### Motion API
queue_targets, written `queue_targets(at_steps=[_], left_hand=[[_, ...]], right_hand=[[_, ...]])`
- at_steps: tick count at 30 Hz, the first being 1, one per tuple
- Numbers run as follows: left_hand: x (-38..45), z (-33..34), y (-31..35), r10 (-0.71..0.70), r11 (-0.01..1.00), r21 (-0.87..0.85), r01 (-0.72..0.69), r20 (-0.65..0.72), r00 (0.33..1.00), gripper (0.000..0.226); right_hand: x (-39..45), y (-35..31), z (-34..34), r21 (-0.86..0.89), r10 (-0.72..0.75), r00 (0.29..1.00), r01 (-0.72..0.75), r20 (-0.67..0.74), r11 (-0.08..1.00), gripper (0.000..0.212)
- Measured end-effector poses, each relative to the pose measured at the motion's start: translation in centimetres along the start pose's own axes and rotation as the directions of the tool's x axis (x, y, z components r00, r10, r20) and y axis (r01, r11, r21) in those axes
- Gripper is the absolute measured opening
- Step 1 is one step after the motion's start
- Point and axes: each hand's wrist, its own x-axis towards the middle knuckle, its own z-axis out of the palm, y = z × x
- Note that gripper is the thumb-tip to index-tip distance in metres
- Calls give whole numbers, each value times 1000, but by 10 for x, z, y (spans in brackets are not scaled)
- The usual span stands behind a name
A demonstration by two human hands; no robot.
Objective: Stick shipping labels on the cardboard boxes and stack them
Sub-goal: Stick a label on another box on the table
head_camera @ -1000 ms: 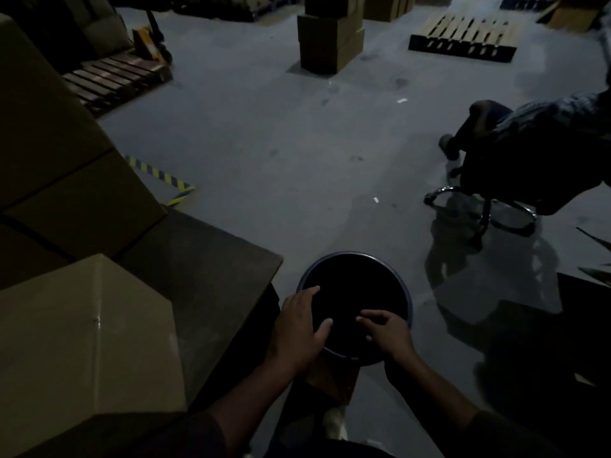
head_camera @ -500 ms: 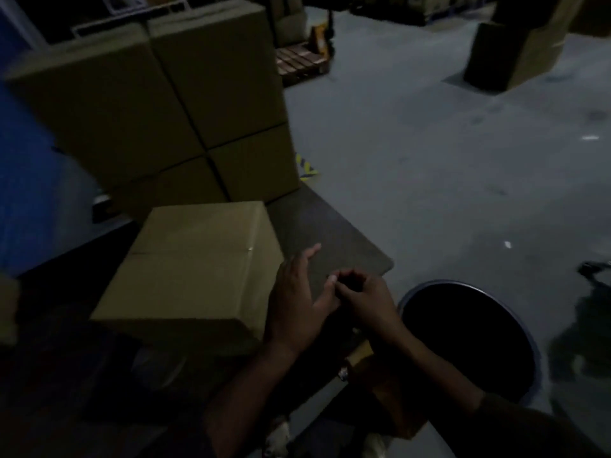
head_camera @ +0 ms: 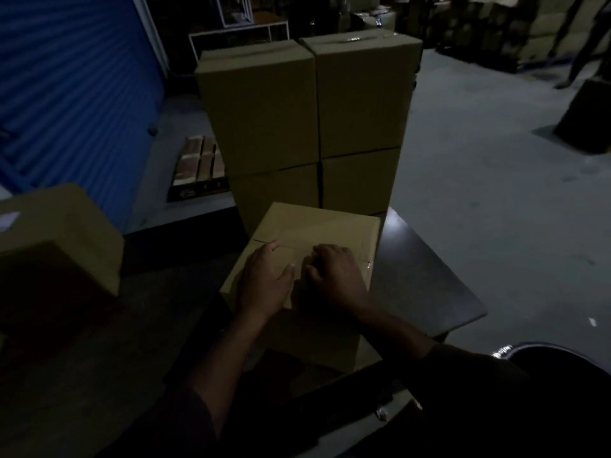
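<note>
Both forearms are bare from wrist to near the elbow, and the left hand (head_camera: pixel 264 282) and right hand (head_camera: pixel 334 276) wear no gloves. Dark sleeves (head_camera: pixel 476 361), pushed up, cover the upper arms; dim light hides their exact colour.

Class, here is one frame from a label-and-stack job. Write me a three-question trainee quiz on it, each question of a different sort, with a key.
1. True or false: both hands rest on top of the near cardboard box.
2. How many boxes show in the stack behind it? A) two B) four C) six
3. Fill in: the box at the far left carries a pale ____ on its top.

Key
1. True: the left hand lies flat and the right hand has its fingers bent onto the top.
2. B: two columns of two.
3. Label; its print is too dim to read.
</note>
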Motion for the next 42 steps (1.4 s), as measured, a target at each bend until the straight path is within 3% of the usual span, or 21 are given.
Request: queue_targets(at_steps=[4,7,9,13,18,21,24,27,30,35,42], left_hand=[[28,-4,-19,114,980,145,-139,171,979,63],[41,-4,-22,293,874,289,-390,327,898,51],[44,-6,-24,360,829,293,-477,373,855,50],[47,0,-34,395,791,315,-524,391,831,61],[50,2,-36,421,822,233,-520,365,830,77],[54,-1,-42,403,856,197,-477,323,856,89],[57,-7,-52,328,893,211,-397,297,897,87],[62,-14,-69,246,955,81,-286,328,912,77],[58,-28,-83,172,983,-115,-140,352,920,83],[44,-78,-116,-63,944,-311,110,157,986,76],[37,-159,-193,-265,932,-282,227,-107,958,75]], right_hand=[[11,-13,34,-302,27,999,-12,44,953,64],[10,-11,48,-439,-24,992,75,120,895,67],[10,-7,44,-473,-37,989,102,145,875,66],[5,-5,38,-503,156,988,-134,2,854,69],[1,-15,38,-499,64,993,-7,99,867,79],[-9,-9,24,-475,178,979,-204,-100,856,72],[-35,-5,15,-378,300,899,-411,-320,829,60],[-50,-5,11,-152,473,802,-553,-365,819,62],[-42,-7,9,-117,456,811,-527,-367,842,61],[-14,-25,27,-90,358,911,-382,-206,920,68],[32,-92,90,95,159,986,-163,55,982,80]])
